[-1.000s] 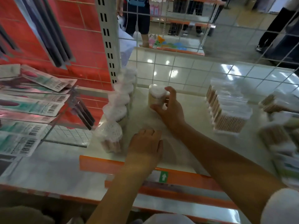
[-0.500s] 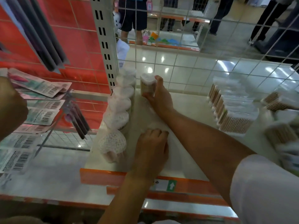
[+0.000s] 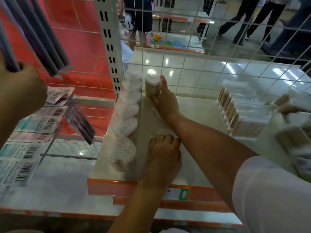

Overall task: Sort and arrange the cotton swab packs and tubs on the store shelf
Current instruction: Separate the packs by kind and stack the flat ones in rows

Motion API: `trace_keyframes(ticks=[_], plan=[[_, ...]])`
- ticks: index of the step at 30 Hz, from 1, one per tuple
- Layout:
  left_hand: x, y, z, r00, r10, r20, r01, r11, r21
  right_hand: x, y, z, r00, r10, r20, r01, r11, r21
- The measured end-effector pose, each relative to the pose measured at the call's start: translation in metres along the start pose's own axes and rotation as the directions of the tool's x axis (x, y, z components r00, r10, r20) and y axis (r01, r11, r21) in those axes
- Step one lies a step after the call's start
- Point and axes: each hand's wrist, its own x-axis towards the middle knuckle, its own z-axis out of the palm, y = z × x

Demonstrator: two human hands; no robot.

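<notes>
My right hand [image 3: 165,101] grips a round tub of cotton swabs [image 3: 152,86] standing upright at the back of the white shelf [image 3: 198,111], next to a row of several swab tubs [image 3: 127,111] along the shelf's left edge. My left hand [image 3: 163,155] lies near the shelf's front, fingers curled down onto a faint clear plastic wrap [image 3: 157,118] spread on the shelf. Flat packs of wooden-stick swabs [image 3: 244,115] stand in a row at the right, with more packs [image 3: 291,137] lying loose beside them.
A white wire grid [image 3: 185,64] closes the shelf's back and a slotted upright post [image 3: 109,47] stands at its left. Carded packs with barcodes [image 3: 42,123] hang at the left. Another hand [image 3: 18,98] shows at the left edge. The shelf front has an orange strip [image 3: 117,187].
My right hand has carried the tub further back, up to the wire grid beside the row's far end. My left hand has stayed put. Another hand has come in at the left.
</notes>
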Motion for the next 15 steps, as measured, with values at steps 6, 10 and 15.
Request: trace_keyframes(ticks=[6, 10, 15], plan=[[-0.0011, -0.0007, 0.0, 1.0, -0.016, -0.009, 0.015, 0.999, -0.042, -0.004, -0.0009, -0.0011, 0.999, -0.035, -0.036, 0.029, 0.989, -0.142], [-0.001, -0.0017, 0.0005, 1.0, -0.012, -0.009, 0.012, 0.999, -0.048, -0.0046, -0.0009, -0.0009, 0.998, -0.036, -0.059, 0.027, 0.986, -0.162], [-0.0019, -0.0018, -0.0006, 1.0, -0.01, 0.001, 0.01, 0.999, -0.052, -0.0034, -0.0003, 0.001, 0.998, -0.026, -0.06, 0.017, 0.988, -0.154]])
